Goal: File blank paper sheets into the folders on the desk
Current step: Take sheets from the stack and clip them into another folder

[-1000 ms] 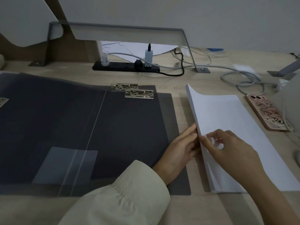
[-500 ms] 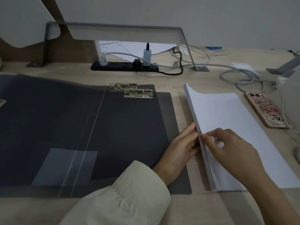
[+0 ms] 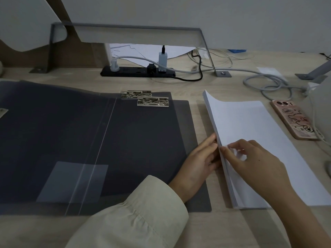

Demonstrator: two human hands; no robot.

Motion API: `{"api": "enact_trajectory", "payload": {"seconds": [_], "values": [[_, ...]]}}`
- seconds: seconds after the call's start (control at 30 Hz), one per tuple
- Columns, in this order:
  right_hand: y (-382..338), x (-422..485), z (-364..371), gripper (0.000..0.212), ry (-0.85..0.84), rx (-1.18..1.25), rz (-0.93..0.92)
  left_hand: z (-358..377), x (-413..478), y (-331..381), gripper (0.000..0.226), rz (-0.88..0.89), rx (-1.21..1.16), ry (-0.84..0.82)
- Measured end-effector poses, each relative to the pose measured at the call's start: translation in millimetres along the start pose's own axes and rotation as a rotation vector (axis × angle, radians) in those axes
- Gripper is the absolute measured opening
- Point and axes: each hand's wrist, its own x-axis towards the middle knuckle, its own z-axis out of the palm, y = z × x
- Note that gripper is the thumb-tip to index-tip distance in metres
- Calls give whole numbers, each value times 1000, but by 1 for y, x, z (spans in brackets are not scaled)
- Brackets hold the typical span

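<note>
- The head view looks down at a pale wooden table [image 3: 206, 230] in dim light.
- A dark grey folder [image 3: 143, 140] lies open and flat across the left half. Two metal clips [image 3: 153, 102] sit at its far edge, one just behind the other, and a clear pocket [image 3: 71, 183] shows near the spine.
- The stack of blank paper [image 3: 250, 119] lies on the table just right of the folder, with a narrow strip of wood between them. Its left edge is fanned and raised a little.
- The left hand [image 3: 198, 163], coming out of a cream sleeve [image 3: 139, 215], rests over the folder's right edge. Its fingers [image 3: 212, 140] are fairly straight, released, and touch the side of the stack.
- The right hand [image 3: 258, 163] sits on top of the stack, thumb at the left edge and fingers curled over the top sheet, pinching the upper sheets there.
- A phone [image 3: 293, 120] in a pink cartoon case lies just right of the paper.
- At the back, a black power strip [image 3: 134, 71] holds several plugs, and grey cables [image 3: 268, 81] loop off to the right.
</note>
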Motion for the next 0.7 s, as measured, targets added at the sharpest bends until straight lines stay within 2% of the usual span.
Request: {"api": "enact_trajectory", "payload": {"seconds": [0.37, 0.53, 0.7], "values": [[-3, -3, -3, 34, 9, 33, 35, 2, 1, 0, 42, -13, -53, 70], [-3, -1, -4, 31, -10, 46, 62, 21, -3, 13, 44, 82, 384, 294], [-3, -1, -7, 39, -54, 79, 72, 37, 7, 26, 40, -168, 504, 240]]}}
